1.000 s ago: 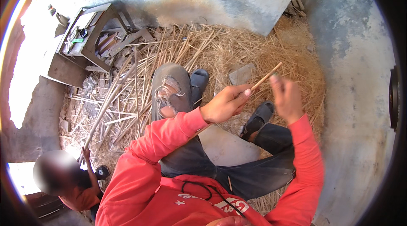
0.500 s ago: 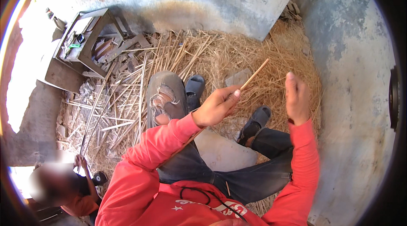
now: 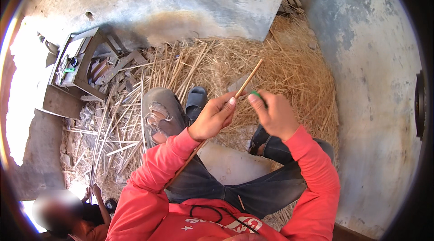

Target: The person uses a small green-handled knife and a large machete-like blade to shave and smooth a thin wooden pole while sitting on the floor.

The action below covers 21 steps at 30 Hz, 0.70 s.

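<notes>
My left hand is closed round a thin tan stick, perhaps bamboo. One end points up and away past my thumb; the rest runs back under my forearm across my thigh. Just right of the stick, my right hand has its fingers curled, thumb toward the stick. A small green object shows at its fingertips, mostly hidden by the hand, so its kind cannot be made out. Whether that object touches the stick is unclear.
Straw-like shavings cover the floor ahead, with long split sticks on the left. A worn wooden table stands by the far-left wall. Another person sits at the lower left, holding thin strips. A wall rises on the right.
My right hand has come left, close to the stick, and the green object now shows in it. My left hand still grips the stick. The whole view has shifted slightly.
</notes>
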Motion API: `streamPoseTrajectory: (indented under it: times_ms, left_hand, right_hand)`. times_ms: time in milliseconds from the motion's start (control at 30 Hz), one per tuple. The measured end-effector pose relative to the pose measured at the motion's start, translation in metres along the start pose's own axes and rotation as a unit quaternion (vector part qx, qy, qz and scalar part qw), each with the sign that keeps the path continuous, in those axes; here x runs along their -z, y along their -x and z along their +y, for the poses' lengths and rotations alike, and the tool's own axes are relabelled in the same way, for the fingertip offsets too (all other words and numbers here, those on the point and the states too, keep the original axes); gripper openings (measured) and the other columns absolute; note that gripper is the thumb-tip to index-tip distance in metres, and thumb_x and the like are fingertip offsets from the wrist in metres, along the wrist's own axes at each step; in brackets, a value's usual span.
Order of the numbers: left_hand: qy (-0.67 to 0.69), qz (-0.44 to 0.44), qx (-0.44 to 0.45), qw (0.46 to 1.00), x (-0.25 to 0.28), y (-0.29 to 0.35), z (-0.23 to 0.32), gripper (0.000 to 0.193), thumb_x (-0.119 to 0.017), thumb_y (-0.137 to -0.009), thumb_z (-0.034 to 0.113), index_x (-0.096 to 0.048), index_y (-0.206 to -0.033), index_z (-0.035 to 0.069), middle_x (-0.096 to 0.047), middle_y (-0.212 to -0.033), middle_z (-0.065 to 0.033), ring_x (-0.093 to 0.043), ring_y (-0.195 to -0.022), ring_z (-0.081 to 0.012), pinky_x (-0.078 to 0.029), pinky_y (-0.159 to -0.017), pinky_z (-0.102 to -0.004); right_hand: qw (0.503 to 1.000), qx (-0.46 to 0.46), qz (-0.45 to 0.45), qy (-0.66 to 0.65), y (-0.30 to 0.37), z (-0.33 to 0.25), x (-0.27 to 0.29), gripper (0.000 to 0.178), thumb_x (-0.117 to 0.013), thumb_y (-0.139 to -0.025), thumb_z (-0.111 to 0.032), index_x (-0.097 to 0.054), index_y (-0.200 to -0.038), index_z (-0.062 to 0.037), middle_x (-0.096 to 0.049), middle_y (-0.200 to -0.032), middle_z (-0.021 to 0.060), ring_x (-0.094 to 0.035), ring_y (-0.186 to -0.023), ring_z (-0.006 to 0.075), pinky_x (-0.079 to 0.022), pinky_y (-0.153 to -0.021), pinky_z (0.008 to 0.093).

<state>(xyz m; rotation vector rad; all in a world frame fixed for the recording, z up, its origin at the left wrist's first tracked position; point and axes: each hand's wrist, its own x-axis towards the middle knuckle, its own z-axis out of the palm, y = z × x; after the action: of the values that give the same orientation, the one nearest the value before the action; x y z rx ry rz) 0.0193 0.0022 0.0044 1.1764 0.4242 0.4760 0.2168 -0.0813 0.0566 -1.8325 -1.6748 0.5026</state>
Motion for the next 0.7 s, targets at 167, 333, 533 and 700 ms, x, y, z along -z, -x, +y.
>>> streamPoseTrajectory:
  times_ms: [167,333,533,700]
  left_hand:
    - [-0.041,0.021,0.02,0.999,0.002,0.001,-0.008,0.048,-0.047,-0.113,0.025,-0.043,-0.153,-0.001,-0.038,-0.063,0.0084,-0.034,-0.052,-0.0024,-0.03,-0.048,-0.0231]
    - [-0.056,0.014,0.006,0.998,0.005,0.002,-0.006,0.048,-0.048,-0.112,0.025,-0.046,-0.151,-0.003,-0.037,-0.064,0.0085,-0.035,-0.053,-0.0017,-0.03,-0.048,-0.0238]
    - [-0.115,-0.01,0.017,0.993,0.009,0.007,-0.011,0.045,-0.045,-0.113,0.022,-0.045,-0.152,0.0,-0.032,-0.068,0.0097,-0.03,-0.053,-0.0018,-0.026,-0.049,-0.0224]
    - [-0.082,0.002,-0.002,0.997,0.003,0.006,-0.009,0.045,-0.053,-0.111,0.022,-0.051,-0.148,-0.002,-0.039,-0.067,0.0101,-0.034,-0.057,0.0002,-0.028,-0.049,-0.0233]
  right_hand:
    - [0.996,0.015,0.034,0.083,-0.004,0.016,-0.018,0.061,-0.045,-0.105,-0.056,-0.065,-0.079,-0.0043,-0.058,-0.055,0.0179,-0.062,-0.055,0.0411,-0.048,-0.052,0.0503]
    - [0.993,0.024,0.011,0.114,-0.005,0.008,-0.017,0.061,-0.044,-0.106,-0.056,-0.067,-0.084,-0.0045,-0.059,-0.056,0.0199,-0.064,-0.055,0.0415,-0.049,-0.052,0.0504]
    - [0.988,-0.042,0.066,0.131,-0.024,0.031,0.006,0.067,-0.039,-0.106,-0.06,-0.068,-0.087,-0.0027,-0.062,-0.058,0.0186,-0.066,-0.056,0.038,-0.048,-0.05,0.0505]
    - [0.994,-0.04,0.081,0.067,-0.022,0.026,0.033,0.068,-0.038,-0.106,-0.063,-0.07,-0.09,-0.0039,-0.059,-0.055,0.0143,-0.064,-0.052,0.0328,-0.046,-0.049,0.0471]
